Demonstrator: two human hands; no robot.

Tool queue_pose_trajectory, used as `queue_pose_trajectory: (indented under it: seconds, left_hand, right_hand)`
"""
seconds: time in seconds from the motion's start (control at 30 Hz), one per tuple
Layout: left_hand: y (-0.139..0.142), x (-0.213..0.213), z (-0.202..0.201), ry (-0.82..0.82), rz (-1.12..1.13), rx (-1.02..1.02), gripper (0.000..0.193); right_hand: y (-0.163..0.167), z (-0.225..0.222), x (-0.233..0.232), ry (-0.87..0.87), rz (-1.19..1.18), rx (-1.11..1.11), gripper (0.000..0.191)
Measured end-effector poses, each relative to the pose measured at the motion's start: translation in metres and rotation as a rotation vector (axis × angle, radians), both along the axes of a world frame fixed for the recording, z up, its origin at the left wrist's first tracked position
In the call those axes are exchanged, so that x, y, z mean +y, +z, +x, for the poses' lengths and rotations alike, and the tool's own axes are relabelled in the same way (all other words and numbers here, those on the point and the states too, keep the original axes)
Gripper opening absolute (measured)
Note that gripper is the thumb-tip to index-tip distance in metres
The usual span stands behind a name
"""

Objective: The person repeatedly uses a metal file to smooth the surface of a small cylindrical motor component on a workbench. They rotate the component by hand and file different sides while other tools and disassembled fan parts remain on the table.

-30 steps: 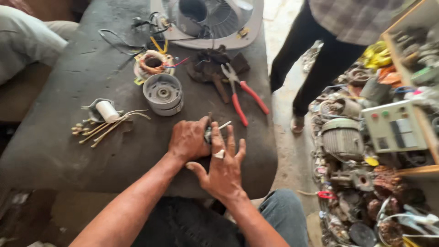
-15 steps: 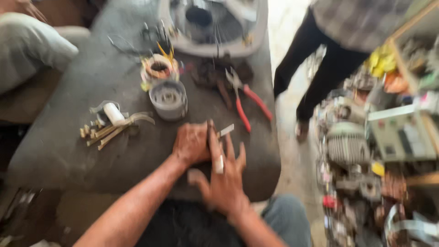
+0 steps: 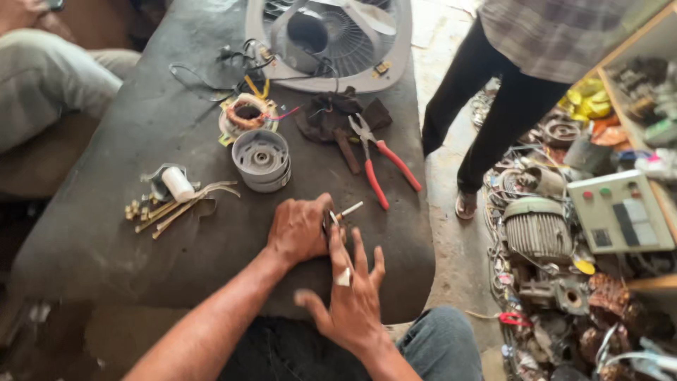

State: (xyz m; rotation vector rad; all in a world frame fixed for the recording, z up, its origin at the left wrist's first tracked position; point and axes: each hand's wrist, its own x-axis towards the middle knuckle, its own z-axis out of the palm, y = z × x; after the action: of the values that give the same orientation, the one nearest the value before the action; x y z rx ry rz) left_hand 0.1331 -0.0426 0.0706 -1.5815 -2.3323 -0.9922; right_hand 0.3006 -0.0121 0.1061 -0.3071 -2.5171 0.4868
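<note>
My left hand (image 3: 300, 229) with fingers closed on a small white-tipped part (image 3: 347, 210), right hand (image 3: 350, 303) fingers spread wide beside it, grey motor housing (image 3: 261, 159) open-side up on dark worktop (image 3: 99, 233), red pliers (image 3: 381, 166) nearby

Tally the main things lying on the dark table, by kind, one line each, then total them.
Red-handled pliers: 1
Grey round motor housing: 1
Copper-wound coil: 1
White fan housing: 1
White cylinder: 1
Bundle of brass-tipped wires: 1
Dark rag: 1
Total: 7
</note>
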Motion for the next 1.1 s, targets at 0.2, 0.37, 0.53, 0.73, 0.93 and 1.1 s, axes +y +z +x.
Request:
queue_pose_trajectory:
  seconds: [0.2, 0.37, 0.53, 0.73, 0.93, 1.1]
  left_hand:
    - [-0.006, -0.001, -0.001, -0.019, -0.047, -0.111, 0.031]
    - [-0.003, -0.002, -0.002, 0.037, -0.098, -0.108, 0.033]
    - [-0.001, 0.0, -0.003, 0.008, -0.032, -0.07, 0.034]
    - [-0.001, 0.0, 0.001, 0.02, -0.074, -0.088, 0.032]
    - [-0.002, 0.002, 0.002, 0.001, -0.078, -0.05, 0.031]
    - [-0.008, 0.002, 0.0, 0.0, -0.002, -0.024, 0.035]
  right_hand:
    - [-0.006, 0.002, -0.001, -0.019, -0.047, -0.053, 0.105]
    - [-0.012, 0.003, 0.001, -0.026, -0.035, -0.042, 0.101]
    - [-0.014, 0.0, 0.003, 0.013, 0.029, -0.041, 0.108]
    - [-0.006, 0.001, 0.001, 0.007, -0.065, -0.003, 0.1]
    - [-0.005, -0.005, 0.001, -0.094, 0.02, -0.088, 0.097]
    - [-0.012, -0.002, 0.004, -0.017, 0.042, 0.004, 0.102]
